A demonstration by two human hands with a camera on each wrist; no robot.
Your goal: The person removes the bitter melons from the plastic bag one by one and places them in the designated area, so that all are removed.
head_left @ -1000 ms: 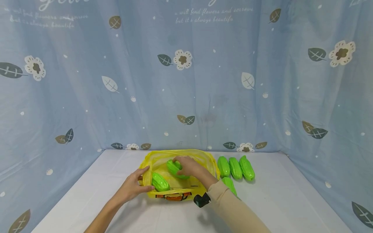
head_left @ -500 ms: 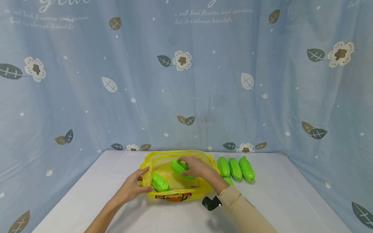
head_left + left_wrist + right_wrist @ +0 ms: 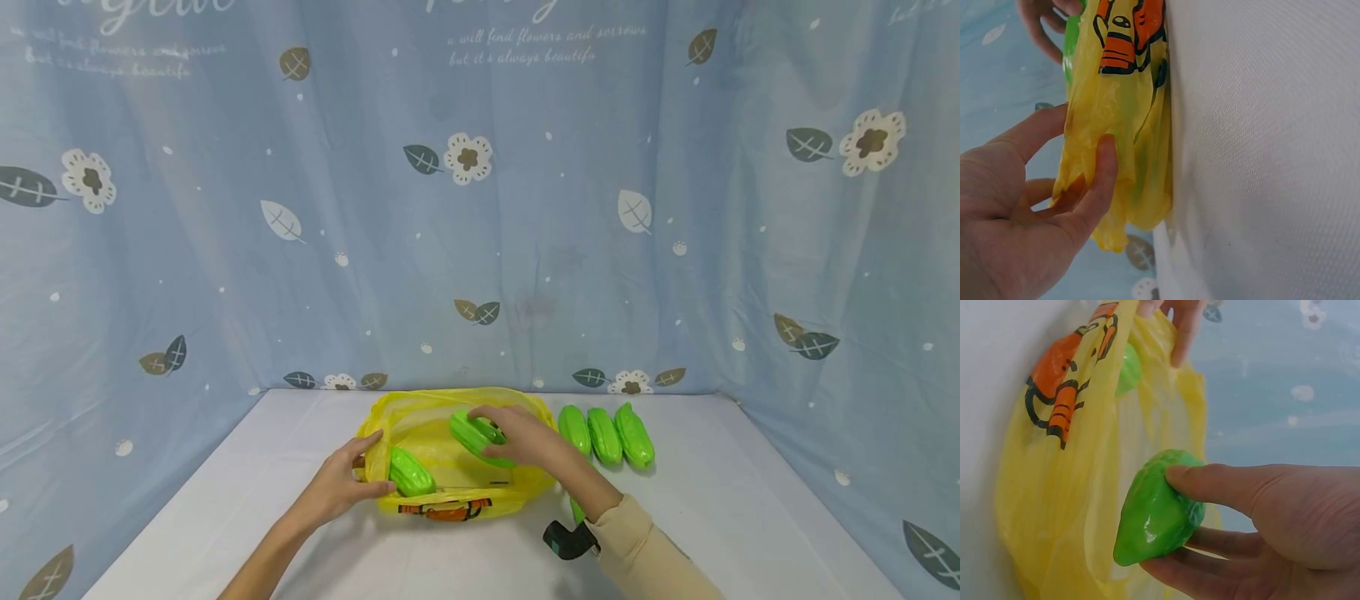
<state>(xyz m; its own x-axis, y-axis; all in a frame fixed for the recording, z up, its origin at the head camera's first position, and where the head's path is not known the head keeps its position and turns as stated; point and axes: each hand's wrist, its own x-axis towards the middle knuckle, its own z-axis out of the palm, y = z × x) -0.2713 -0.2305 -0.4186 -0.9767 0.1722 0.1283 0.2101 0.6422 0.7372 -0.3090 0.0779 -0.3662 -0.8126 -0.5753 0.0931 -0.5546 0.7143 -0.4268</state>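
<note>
A yellow plastic bag (image 3: pixel 521 500) with an orange and black print lies on the white table, its mouth spread wide. My left hand (image 3: pixel 337 485) holds the bag's left edge between thumb and fingers, as the left wrist view (image 3: pixel 1041 206) shows. Just inside that edge lies a green toy bitter melon (image 3: pixel 411 473). Over the bag's mouth, toward its right side, my right hand (image 3: pixel 521 437) grips another green toy bitter melon (image 3: pixel 468 432). In the right wrist view the thumb presses on top of this held bitter melon (image 3: pixel 1150 512) with fingers underneath.
Three more green bitter melons (image 3: pixel 604 437) lie side by side right of the bag. One further bitter melon (image 3: pixel 577 510) is mostly hidden by my right forearm. A black wrist-worn device (image 3: pixel 568 540) hangs under that arm. A blue printed curtain (image 3: pixel 480 233) rises behind the table.
My right hand has shifted to the right with the bitter melon, across the bag's mouth. My left hand keeps its place on the bag's edge.
</note>
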